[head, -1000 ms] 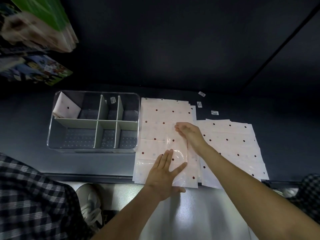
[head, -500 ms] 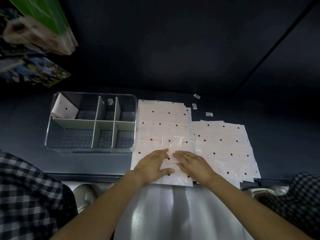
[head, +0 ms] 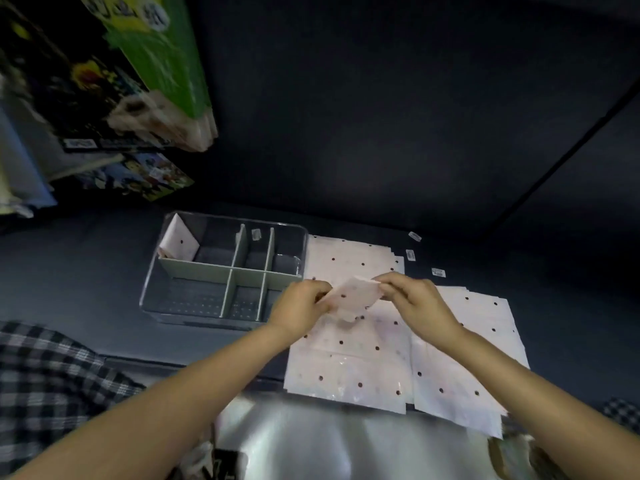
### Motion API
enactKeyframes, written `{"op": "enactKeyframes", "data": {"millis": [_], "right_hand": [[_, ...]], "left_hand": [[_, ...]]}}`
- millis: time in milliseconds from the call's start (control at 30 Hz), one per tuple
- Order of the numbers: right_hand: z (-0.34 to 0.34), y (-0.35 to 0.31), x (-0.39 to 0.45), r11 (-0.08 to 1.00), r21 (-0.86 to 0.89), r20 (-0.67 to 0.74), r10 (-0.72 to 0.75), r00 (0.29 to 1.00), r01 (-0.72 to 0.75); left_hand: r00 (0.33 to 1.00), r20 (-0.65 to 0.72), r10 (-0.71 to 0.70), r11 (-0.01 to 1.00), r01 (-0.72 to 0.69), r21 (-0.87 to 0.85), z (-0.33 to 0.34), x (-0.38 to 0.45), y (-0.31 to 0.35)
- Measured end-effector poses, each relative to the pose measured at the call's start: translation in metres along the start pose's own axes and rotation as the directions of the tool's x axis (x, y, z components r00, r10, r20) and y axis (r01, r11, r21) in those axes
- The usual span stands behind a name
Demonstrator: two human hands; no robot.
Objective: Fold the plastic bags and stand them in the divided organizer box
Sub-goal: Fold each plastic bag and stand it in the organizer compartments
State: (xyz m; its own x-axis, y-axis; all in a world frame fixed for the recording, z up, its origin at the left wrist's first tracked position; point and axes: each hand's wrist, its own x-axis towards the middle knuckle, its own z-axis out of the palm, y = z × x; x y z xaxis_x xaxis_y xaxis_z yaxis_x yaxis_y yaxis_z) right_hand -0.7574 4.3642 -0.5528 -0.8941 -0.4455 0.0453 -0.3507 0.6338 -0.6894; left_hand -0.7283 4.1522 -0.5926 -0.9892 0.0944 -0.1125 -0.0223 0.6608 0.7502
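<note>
A small folded white bag with dark dots (head: 353, 296) hangs in the air between my two hands. My left hand (head: 300, 305) pinches its left edge and my right hand (head: 414, 298) pinches its right edge. Below them lies a stack of flat dotted bags (head: 349, 362), with a second stack (head: 474, 355) to its right. The clear divided organizer box (head: 221, 270) stands left of the stacks. One folded bag (head: 178, 242) leans upright in its far left compartment.
Three small stickers (head: 414, 249) lie on the dark table beyond the stacks. Colourful packages (head: 138, 81) hang at the upper left. A checked sleeve (head: 45, 382) shows at the lower left, close to the table's near edge.
Both hands have risen from pressing on the left stack. They now hold a small folded bag in the air, nearer the organizer box.
</note>
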Motion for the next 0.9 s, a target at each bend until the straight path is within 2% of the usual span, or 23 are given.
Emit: {"op": "enactKeyframes", "data": {"millis": [133, 267, 367, 433, 467, 567, 667, 733, 900], "right_hand": [[0.007, -0.050, 0.032, 0.990, 0.129, 0.045, 0.060, 0.997, -0.066], [0.038, -0.098, 0.071, 0.999, 0.037, 0.058, 0.015, 0.998, -0.017], [0.068, -0.126, 0.103, 1.000, -0.028, 0.048, 0.013, 0.999, -0.011], [0.088, -0.142, 0.125, 0.999, -0.048, 0.019, 0.021, 1.000, -0.020], [0.099, -0.149, 0.135, 0.997, -0.070, 0.006, 0.021, 1.000, -0.021], [0.130, -0.165, 0.160, 0.966, -0.256, -0.017, -0.032, 0.999, 0.027], [0.159, -0.175, 0.177, 0.913, -0.405, 0.028, -0.042, 0.999, 0.050], [0.177, -0.177, 0.186, 0.883, -0.469, 0.059, 0.007, 0.998, 0.021], [0.216, -0.182, 0.208, 0.934, -0.298, 0.089, 0.231, 0.969, -0.196]], "left_hand": [[0.998, -0.062, -0.021, 1.000, 0.022, 0.016, -0.066, -0.002, -0.011], [0.992, -0.105, -0.068, 0.996, 0.073, 0.051, -0.119, -0.009, -0.040], [0.936, -0.342, -0.078, 0.978, 0.139, 0.157, -0.138, -0.017, -0.068], [0.868, -0.480, -0.124, 0.942, 0.256, 0.219, -0.144, -0.025, -0.089], [0.847, -0.501, -0.177, 0.915, 0.329, 0.232, -0.147, -0.029, -0.099], [0.833, -0.456, -0.312, 0.873, 0.442, 0.208, -0.148, -0.036, -0.125], [0.835, -0.383, -0.396, 0.889, 0.453, 0.068, -0.147, -0.036, -0.139], [0.831, -0.381, -0.405, 0.904, 0.426, -0.032, -0.146, -0.034, -0.144], [0.812, -0.434, -0.390, 0.920, 0.362, -0.151, -0.146, -0.030, -0.151]]}}
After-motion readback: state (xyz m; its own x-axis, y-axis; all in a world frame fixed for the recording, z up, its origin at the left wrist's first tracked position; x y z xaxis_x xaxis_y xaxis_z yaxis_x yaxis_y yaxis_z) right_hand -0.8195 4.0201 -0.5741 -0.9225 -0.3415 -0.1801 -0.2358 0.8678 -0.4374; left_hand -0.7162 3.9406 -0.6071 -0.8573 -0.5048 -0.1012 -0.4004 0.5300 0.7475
